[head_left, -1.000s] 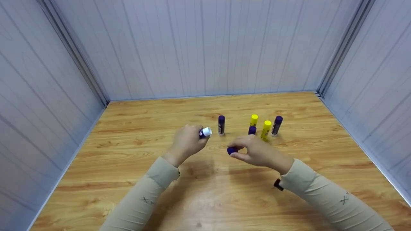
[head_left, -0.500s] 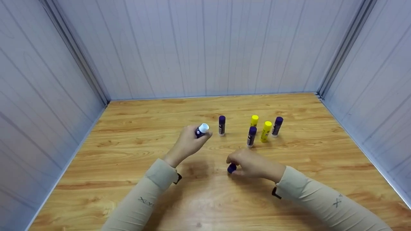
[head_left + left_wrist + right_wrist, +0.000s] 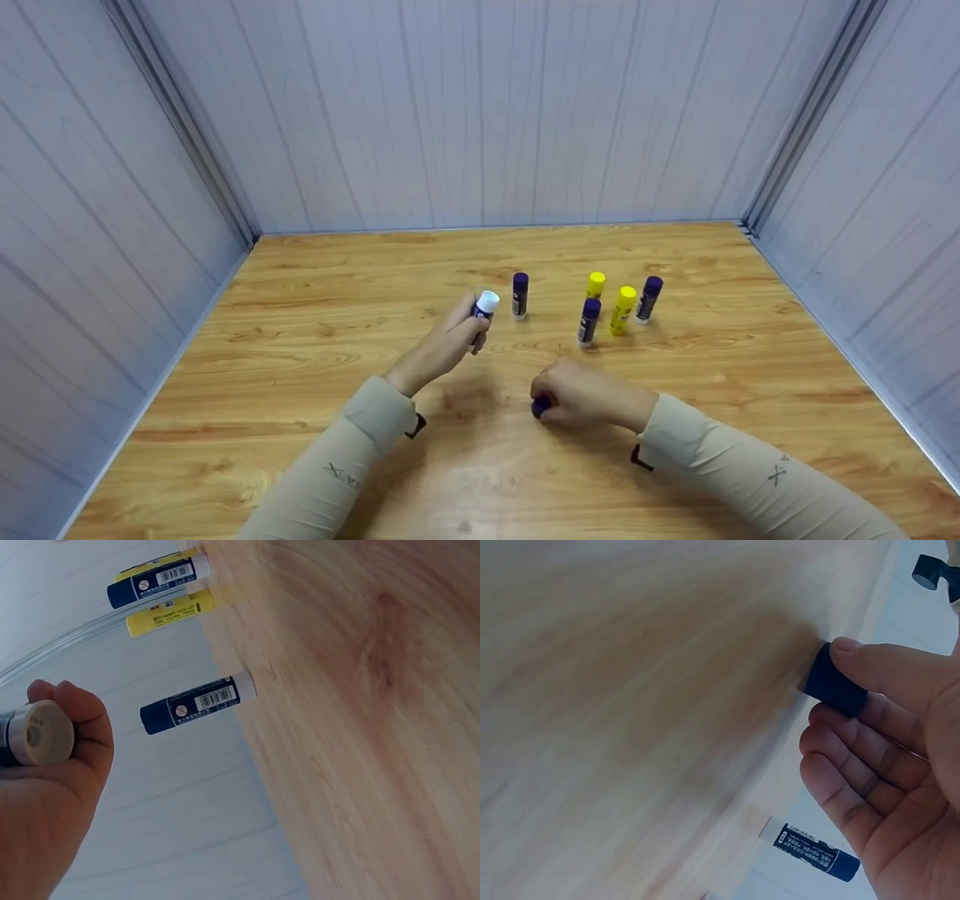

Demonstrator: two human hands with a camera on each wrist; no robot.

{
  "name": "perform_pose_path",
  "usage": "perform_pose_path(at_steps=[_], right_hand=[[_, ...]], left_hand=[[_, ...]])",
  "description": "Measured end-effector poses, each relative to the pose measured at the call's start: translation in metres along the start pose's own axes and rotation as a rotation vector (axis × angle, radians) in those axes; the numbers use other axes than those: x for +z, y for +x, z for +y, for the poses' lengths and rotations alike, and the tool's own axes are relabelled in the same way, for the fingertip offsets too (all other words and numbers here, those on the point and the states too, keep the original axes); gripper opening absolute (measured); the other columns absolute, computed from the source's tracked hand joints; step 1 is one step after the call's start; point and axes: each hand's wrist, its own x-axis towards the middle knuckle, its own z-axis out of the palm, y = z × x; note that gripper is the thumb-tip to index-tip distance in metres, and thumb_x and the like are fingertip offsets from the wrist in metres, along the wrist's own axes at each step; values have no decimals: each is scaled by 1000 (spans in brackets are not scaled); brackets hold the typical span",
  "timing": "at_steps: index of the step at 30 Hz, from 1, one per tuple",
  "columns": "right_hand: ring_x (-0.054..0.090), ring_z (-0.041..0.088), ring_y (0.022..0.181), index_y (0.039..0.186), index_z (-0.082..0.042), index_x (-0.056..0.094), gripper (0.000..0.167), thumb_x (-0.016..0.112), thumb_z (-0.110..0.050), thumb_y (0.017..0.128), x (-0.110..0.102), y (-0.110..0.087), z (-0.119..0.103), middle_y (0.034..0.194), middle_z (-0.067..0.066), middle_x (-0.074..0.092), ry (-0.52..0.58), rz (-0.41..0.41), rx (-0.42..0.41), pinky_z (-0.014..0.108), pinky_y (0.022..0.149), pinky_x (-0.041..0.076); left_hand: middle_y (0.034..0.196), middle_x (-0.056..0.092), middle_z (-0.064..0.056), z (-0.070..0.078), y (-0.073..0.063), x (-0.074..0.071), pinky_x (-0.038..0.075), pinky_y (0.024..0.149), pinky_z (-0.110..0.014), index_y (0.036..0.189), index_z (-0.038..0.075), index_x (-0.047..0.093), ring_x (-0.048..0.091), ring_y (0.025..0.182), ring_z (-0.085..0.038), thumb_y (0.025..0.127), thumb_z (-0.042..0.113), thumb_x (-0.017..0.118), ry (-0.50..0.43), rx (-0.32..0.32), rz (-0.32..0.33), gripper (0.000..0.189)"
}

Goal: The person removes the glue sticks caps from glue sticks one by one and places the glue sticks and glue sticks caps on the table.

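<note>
My left hand [image 3: 439, 350] grips a dark blue glue stick [image 3: 486, 305] above the table, its white end tilted up. In the left wrist view that round white end [image 3: 52, 736] looks hollow inside. Lower on the right, my right hand [image 3: 592, 393] pinches a dark blue cap [image 3: 835, 682] between thumb and fingers, down at the tabletop. Closest beyond the right hand is an upright dark blue glue stick [image 3: 589, 322]. Another dark blue glue stick [image 3: 520, 296] stands just right of the left hand.
Farther right stand a yellow glue stick [image 3: 622, 310], a second yellow one [image 3: 596, 283] partly hidden, and a dark blue glue stick [image 3: 649, 300]. Pale panel walls [image 3: 480, 112] enclose the wooden table [image 3: 315, 300] at the back and both sides.
My right hand has brought the cap down toward the near side, onto the tabletop. In my left hand the glue stick has turned more upright, white end up. The standing sticks stay put.
</note>
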Motion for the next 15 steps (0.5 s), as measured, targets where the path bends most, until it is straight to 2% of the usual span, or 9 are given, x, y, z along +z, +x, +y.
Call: perform_pose_path(at_steps=[7,15], right_hand=[[68,13,84,103,-10,80,11,84,-15,94,-2,0,0,97,2,78,24,-11,40,32,79,58],[65,10,80,99,-9,80,9,84,-12,92,-1,1,0,92,2,78,47,9,21,28,76,56]], left_hand=[[90,45,-7,-3,1,2,39,74,-32,113,10,41,42,79,-25,110,20,34,15,-10,-35,13],[99,51,-7,-4,-3,3,46,83,-36,119,7,46,51,90,-22,114,21,40,8,2,-29,16]])
